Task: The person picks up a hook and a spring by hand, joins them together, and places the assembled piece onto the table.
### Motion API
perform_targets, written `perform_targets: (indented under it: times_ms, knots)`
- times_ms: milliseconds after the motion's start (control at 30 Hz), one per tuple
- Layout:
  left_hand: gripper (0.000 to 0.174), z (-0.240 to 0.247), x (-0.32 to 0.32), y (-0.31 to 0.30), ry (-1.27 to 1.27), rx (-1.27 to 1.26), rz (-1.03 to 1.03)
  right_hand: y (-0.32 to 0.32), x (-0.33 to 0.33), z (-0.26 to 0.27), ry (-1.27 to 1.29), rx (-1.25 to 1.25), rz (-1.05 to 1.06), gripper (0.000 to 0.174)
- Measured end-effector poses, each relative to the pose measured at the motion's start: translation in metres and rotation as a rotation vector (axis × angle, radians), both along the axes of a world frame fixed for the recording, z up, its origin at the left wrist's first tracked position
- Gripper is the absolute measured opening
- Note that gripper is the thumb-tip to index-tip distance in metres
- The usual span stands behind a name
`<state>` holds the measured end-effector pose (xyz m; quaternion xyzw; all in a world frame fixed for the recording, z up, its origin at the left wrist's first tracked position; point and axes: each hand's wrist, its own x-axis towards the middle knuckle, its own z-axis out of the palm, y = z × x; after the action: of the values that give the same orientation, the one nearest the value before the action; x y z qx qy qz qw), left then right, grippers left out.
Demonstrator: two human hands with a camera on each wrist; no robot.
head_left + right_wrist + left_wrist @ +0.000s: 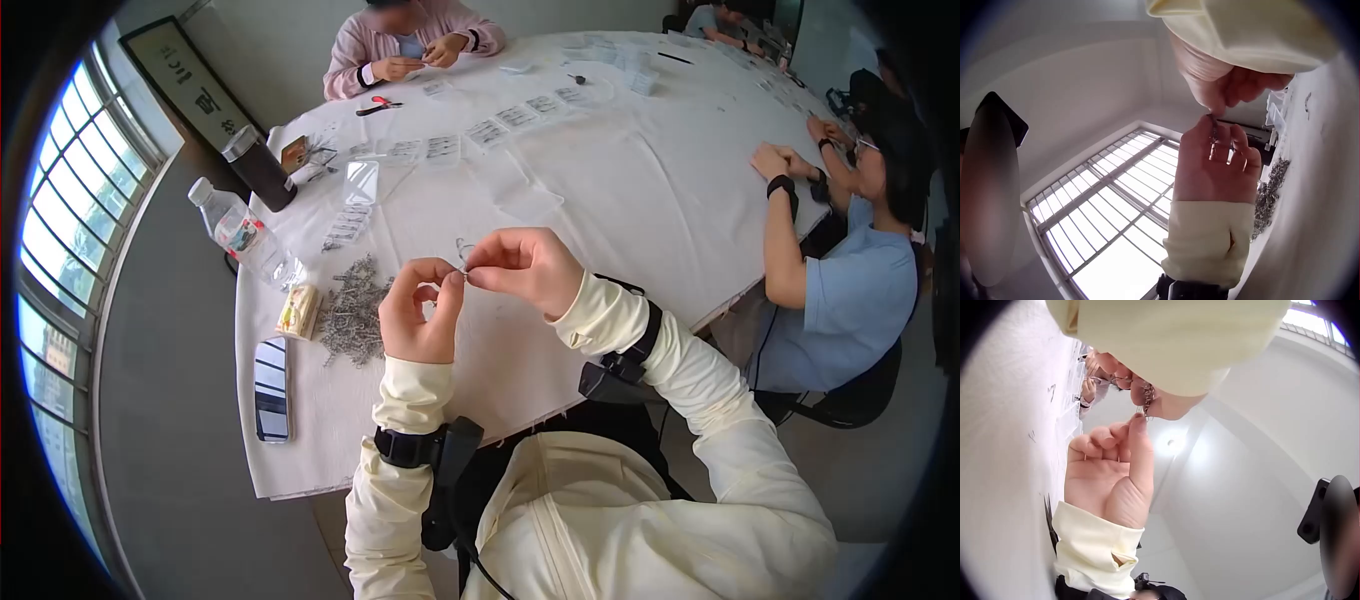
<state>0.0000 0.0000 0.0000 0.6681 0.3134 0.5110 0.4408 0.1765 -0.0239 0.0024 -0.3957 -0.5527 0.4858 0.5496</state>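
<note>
Both bare hands are raised over the near part of the white-covered table (560, 350), fingertips meeting. My left hand (420, 315) pinches a small metal piece between thumb and forefinger; a short chain-like length (1148, 394) of it lies against its fingers in the left wrist view. From the other side my right hand (530, 270) pinches the piece's end between thumb and forefinger, its other fingers curled. A thin looped strand (462, 247) shows above the fingertips. The exact join is hidden by the fingertips. Left of my hands lies a heap of small metal pieces (352, 310).
A phone (271, 390), a tissue pack (298, 311), a water bottle (248, 237) and a dark flask (260, 172) stand or lie at the left. Clear bags with small pieces (442, 148) line the table beyond, near red-handled pliers (379, 105). Other people sit around it.
</note>
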Motion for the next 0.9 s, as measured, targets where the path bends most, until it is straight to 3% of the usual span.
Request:
perform_targets:
  times_ms: [200,467,667,900]
  knots:
    - [0.004,-0.0007,-0.0003,0.0040,-0.029,-0.009,0.031,0.0058,0.0061,-0.0003,0.048,-0.120,0.063,0.016]
    - [0.006,-0.0029,-0.0001,0.0048,-0.148,-0.067,-0.028,0.0039,0.0040,-0.0041,0.063,0.036,0.047,0.014]
    - [0.006,-0.0003,0.0009,0.0023,-0.134,-0.075,-0.060,0.0033,-0.0038,-0.0040,0.219,0.106,0.045,0.011]
    - [0.006,-0.0025,0.0009,0.0037,-0.031,0.002,-0.068,-0.0004,-0.0036,-0.0029,0.213,0.103,0.019,0.011]
